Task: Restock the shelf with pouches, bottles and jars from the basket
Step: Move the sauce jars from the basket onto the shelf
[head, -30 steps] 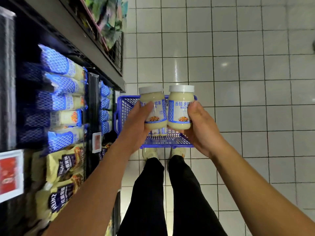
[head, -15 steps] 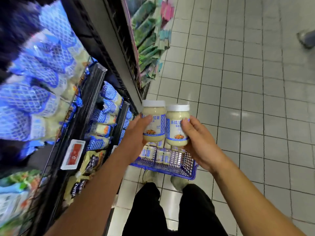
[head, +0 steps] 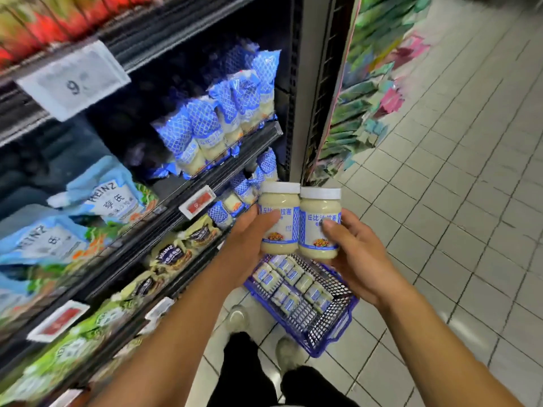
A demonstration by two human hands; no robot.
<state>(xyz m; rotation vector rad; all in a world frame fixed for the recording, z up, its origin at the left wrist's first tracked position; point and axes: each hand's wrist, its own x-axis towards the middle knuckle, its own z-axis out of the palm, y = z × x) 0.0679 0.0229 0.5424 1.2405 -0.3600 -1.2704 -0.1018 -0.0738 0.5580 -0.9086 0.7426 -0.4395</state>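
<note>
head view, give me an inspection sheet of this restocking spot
surface: dark store shelf tiers, stocked with pouches; red price tags on the rails.
job's things: two white-lidded cream jars, left jar and right jar, upright side by side; blue wire basket on the floor holds more jars; blue-patterned pouches on the shelf.
clutter: nothing seen.
hands: left hand grips the left jar, right hand grips the right jar, above the basket.
cables: nothing seen.
surroundings: pale tiled floor; blurred green packets on the next rack.
</note>
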